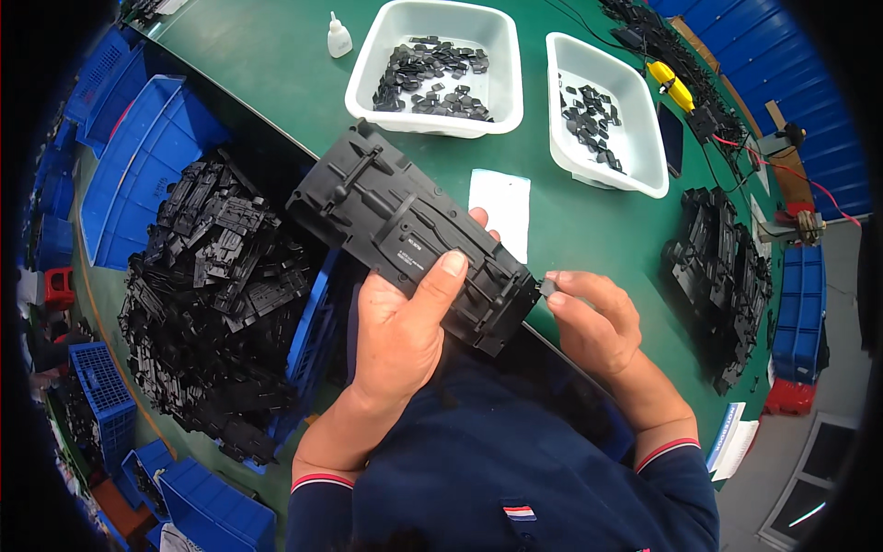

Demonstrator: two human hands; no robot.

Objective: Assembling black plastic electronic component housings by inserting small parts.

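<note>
A long black moulded plastic housing [418,221] is tilted in front of me, over the table's near edge. My left hand [409,322] grips it from below, thumb pressed on its face and fingertips showing at the far side. At the housing's lower right end, my right hand [598,322] pinches a small dark plastic piece [547,287] between thumb and fingers. The piece is right beside the end of the housing; whether the two touch, I cannot tell. Beyond the housing, a white paper [501,207] lies on the green table [303,83].
Two white tubs, one at the back [506,55] and one further right [648,138], hold small black pieces. A white squeeze bottle [338,37] stands behind. Black housings [722,276] are stacked at the right. On my left, a heap of black parts [212,294] fills a blue crate [317,313].
</note>
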